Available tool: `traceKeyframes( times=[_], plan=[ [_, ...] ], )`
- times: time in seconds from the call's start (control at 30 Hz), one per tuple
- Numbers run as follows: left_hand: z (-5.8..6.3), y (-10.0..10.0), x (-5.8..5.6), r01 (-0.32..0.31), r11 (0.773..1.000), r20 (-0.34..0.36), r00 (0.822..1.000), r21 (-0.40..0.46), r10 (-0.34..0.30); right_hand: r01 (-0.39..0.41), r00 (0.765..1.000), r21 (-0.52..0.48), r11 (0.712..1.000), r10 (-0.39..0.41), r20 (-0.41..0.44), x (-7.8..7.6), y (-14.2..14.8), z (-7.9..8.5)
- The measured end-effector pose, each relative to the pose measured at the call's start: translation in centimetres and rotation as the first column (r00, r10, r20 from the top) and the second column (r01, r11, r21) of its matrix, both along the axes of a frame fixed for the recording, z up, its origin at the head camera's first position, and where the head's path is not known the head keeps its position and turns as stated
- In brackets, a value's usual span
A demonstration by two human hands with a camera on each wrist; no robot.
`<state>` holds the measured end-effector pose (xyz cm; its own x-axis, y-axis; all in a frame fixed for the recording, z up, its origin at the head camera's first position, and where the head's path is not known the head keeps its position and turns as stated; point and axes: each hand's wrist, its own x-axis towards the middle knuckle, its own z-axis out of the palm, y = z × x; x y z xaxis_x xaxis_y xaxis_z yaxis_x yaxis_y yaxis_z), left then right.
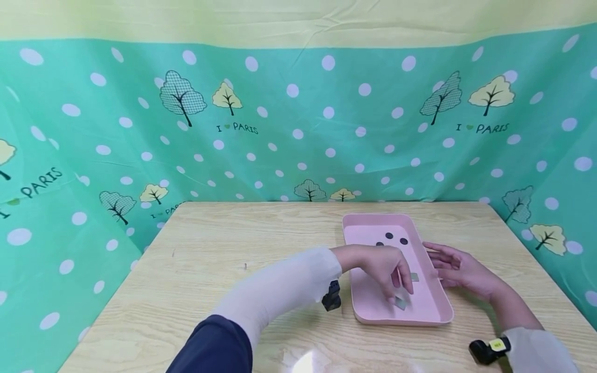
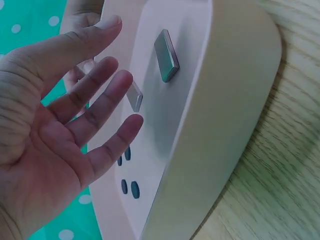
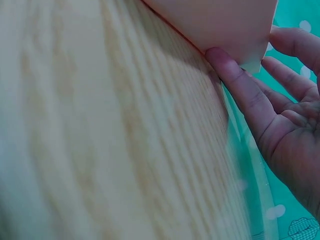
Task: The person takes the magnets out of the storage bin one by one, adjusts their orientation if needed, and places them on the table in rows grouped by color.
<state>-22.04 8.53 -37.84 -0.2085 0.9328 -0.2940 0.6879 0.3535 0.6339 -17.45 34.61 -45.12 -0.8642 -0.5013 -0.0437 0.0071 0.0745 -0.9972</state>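
A pink tray (image 1: 373,315) lies on the table. My left hand (image 1: 387,267) reaches over its near half, with fingers spread and bare in the left wrist view. Just under those fingertips is a flat silvery rectangular piece (image 2: 167,57). A second silvery piece (image 1: 414,277) lies a little farther along the tray floor, partly behind a finger in the left wrist view. Several small black discs (image 1: 389,235) sit toward the tray's far end. My right hand (image 1: 462,269) touches the tray's right outer side, its thumb (image 3: 225,62) against the wall's lower edge.
The wooden table (image 1: 261,228) extends left of the tray. A green dotted curtain (image 1: 298,119) hangs behind and along both sides. Black cameras are strapped at both wrists; one (image 1: 487,349) is near the right sleeve.
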Motion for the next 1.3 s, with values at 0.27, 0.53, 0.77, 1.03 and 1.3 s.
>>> traceKeyframes(
  times=[0.27, 0.53, 0.77, 1.03, 1.3],
  plan=[
    [-1.1, 1.2, -0.5, 0.038, 0.999, 0.024, 0.999, -0.038, -0.037, 0.003, 1.0, 0.007, 1.0, -0.003, 0.0, -0.1, -0.1, -0.1],
    [-1.7, 2.4, -0.2, 0.051, 0.992, -0.064, 0.996, -0.116, -0.059, 0.017, 1.0, 0.041, 0.999, -0.018, 0.0, -0.2, 0.1, 0.0],
    [-2.2, 2.7, 0.2, 0.066, 0.981, -0.196, 0.975, -0.183, -0.102, 0.024, 1.0, 0.049, 0.998, -0.025, 0.003, -0.1, 0.1, 0.1],
    [-2.4, 2.7, 0.5, 0.03, 0.979, -0.205, 0.976, -0.2, -0.072, 0.031, 0.999, 0.053, 0.998, -0.032, 0.01, 0.0, 0.0, 0.1],
    [-2.6, 3.0, 0.7, 0.035, 0.965, -0.268, 0.958, -0.262, -0.107, 0.015, 1.0, 0.034, 0.999, -0.015, 0.001, -0.1, 0.2, 0.0]
  ],
)
